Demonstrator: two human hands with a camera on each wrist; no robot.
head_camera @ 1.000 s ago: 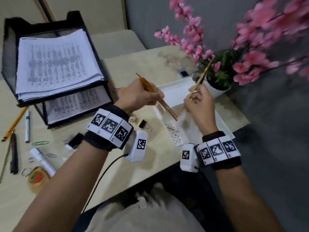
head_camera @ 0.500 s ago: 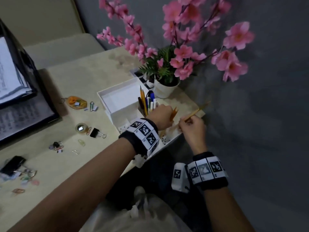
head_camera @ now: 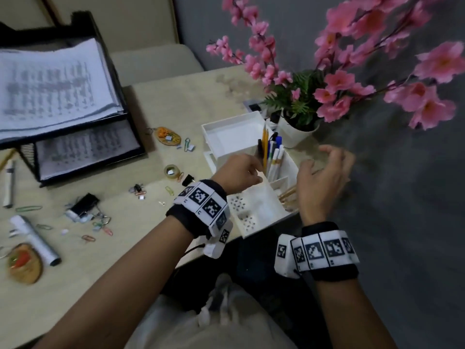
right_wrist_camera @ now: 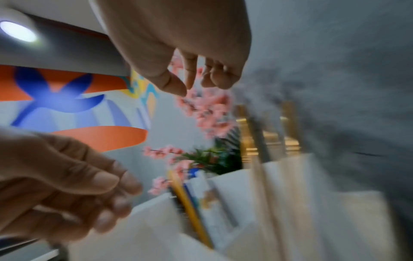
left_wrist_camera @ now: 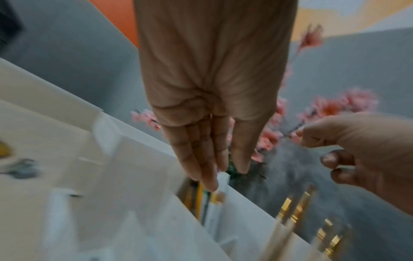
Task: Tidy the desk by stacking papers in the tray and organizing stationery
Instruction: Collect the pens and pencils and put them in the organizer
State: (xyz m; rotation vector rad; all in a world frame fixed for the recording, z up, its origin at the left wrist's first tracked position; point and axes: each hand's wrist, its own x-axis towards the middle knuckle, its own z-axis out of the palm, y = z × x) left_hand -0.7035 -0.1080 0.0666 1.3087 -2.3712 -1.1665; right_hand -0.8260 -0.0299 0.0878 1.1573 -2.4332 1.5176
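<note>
Brushes (head_camera: 287, 195) with pale wooden handles and gold ferrules now stand in the near right compartment of the white organizer (head_camera: 232, 133); half a second ago each hand still gripped them. The left hand (head_camera: 239, 173) hangs over the organizer with fingers straight and nothing in it, its fingertips (left_wrist_camera: 211, 183) just above the pens and pencils (head_camera: 270, 153) in the next slot. The right hand (head_camera: 320, 182) hovers just beside the brushes, loosely spread and empty. So that drop looks done, and the papers (head_camera: 50, 89) already fill the black tray (head_camera: 83, 21).

Paper clips (head_camera: 27, 208), a binder clip (head_camera: 187, 179), a tape roll (head_camera: 171, 171) and a marker (head_camera: 9, 183) remain scattered on the worktop (head_camera: 176, 96). Both wrist views are smeared by motion, the right hand covers the brush handles, and the worktop's left edge is cut off.
</note>
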